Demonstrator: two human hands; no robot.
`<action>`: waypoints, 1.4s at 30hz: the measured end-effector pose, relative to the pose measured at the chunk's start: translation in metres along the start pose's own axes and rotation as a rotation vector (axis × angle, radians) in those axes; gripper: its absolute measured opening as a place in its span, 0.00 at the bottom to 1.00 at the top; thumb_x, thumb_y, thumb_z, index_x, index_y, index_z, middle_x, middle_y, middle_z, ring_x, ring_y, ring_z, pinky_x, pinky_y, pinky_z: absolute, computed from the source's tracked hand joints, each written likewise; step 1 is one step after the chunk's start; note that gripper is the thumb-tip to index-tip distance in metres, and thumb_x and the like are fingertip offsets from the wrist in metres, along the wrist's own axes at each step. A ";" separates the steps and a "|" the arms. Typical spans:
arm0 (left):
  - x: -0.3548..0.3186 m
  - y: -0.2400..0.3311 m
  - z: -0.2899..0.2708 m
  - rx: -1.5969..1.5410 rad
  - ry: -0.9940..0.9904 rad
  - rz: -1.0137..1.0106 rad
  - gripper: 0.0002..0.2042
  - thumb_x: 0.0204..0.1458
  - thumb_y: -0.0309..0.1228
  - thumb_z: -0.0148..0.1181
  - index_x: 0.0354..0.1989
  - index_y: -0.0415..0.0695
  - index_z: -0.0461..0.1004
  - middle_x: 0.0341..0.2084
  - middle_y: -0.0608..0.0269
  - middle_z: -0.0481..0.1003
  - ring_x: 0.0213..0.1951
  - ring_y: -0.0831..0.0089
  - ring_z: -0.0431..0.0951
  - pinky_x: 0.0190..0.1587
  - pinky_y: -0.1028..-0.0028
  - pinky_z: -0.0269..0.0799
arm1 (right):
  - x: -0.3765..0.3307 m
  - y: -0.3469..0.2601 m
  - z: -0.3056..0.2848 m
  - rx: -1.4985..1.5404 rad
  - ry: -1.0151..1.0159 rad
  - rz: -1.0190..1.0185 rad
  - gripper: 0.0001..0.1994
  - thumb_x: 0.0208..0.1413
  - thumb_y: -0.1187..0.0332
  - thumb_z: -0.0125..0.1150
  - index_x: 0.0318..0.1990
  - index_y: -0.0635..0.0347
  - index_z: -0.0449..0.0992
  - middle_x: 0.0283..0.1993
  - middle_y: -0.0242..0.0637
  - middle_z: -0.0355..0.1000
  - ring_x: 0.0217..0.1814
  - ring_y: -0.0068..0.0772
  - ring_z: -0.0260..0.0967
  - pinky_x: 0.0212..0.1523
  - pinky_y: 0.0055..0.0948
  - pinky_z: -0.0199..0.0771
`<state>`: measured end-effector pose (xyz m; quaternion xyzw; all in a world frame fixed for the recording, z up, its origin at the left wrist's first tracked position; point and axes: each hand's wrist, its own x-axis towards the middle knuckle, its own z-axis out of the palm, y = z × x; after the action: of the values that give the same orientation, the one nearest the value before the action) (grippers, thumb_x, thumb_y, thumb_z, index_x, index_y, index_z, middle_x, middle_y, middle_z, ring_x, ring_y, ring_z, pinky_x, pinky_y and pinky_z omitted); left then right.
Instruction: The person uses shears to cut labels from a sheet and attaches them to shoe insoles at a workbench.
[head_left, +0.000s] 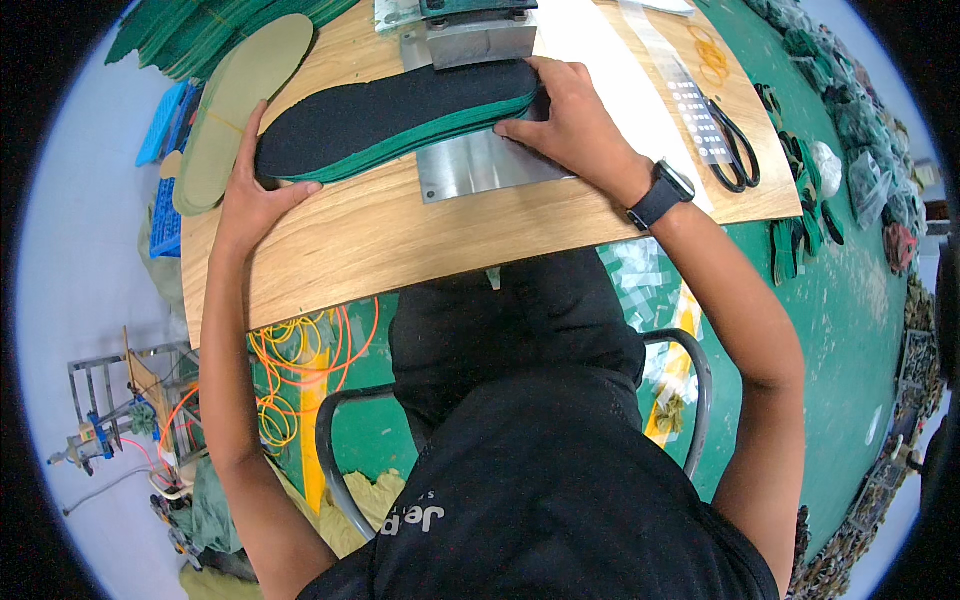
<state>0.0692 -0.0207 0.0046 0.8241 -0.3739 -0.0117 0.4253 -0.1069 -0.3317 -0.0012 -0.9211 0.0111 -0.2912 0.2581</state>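
A stack of shoe insoles (375, 112), black on top with green edges, lies lengthwise between my two hands. My left hand (252, 205) closes around its left end, thumb along the near edge and fingers at the far side. At the other end, my right hand (575, 120) grips the stack between thumb and fingers. That end lies over a flat steel plate (470, 170), right by the metal block (482, 42) of a small machine. A watch with a dark strap is on my right wrist. The undersides of the insoles are hidden.
Tan insoles (235, 125) lie at the table's left, near a pile of green ones (215, 35). To the right are black-handled scissors (738, 150), a clear strip with labels (695, 115) and yellow rubber bands (710, 55). Orange and yellow hoses (290, 370) coil below the table.
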 end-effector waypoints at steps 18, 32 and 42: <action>0.008 0.006 0.001 0.008 0.027 -0.030 0.50 0.34 0.29 0.72 0.68 0.45 0.47 0.59 0.45 0.61 0.59 0.62 0.63 0.61 0.69 0.58 | 0.004 0.004 0.004 0.010 0.064 0.038 0.22 0.41 0.69 0.67 0.46 0.66 0.72 0.39 0.51 0.71 0.47 0.54 0.62 0.50 0.42 0.66; -0.067 0.030 0.012 -0.248 0.213 -0.089 0.13 0.59 0.25 0.47 0.50 0.36 0.69 0.44 0.56 0.73 0.48 0.71 0.71 0.52 0.72 0.66 | -0.063 0.065 -0.139 -0.661 0.172 0.487 0.18 0.46 0.56 0.65 0.34 0.64 0.75 0.33 0.45 0.73 0.39 0.47 0.65 0.41 0.39 0.66; -0.031 0.140 0.116 -0.571 -0.235 -0.066 0.06 0.56 0.24 0.52 0.37 0.37 0.76 0.25 0.64 0.75 0.27 0.79 0.74 0.30 0.81 0.69 | -0.066 0.102 -0.145 -0.344 0.178 0.601 0.13 0.45 0.60 0.65 0.26 0.62 0.77 0.25 0.40 0.74 0.27 0.41 0.69 0.30 0.36 0.69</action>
<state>-0.0774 -0.1315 0.0210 0.6759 -0.3751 -0.2252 0.5931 -0.2271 -0.4763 0.0153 -0.8777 0.3529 -0.2752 0.1713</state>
